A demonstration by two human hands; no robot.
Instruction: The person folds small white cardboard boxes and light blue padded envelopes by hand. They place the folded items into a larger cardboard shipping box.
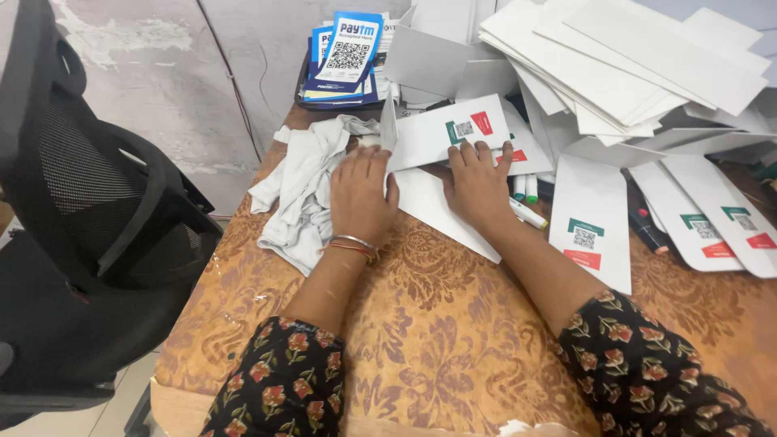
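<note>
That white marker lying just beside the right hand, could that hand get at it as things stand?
Probably yes. The white marker lies uncovered on the table right beside the right hand, with nothing over it. That hand is pressing a white card sheet, so it would have to let go first.

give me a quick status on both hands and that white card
Left hand flat, pressing the white card blank. Right hand flat on its fold, holding nothing. White cloth bunched beside left hand; markers just right.
</note>
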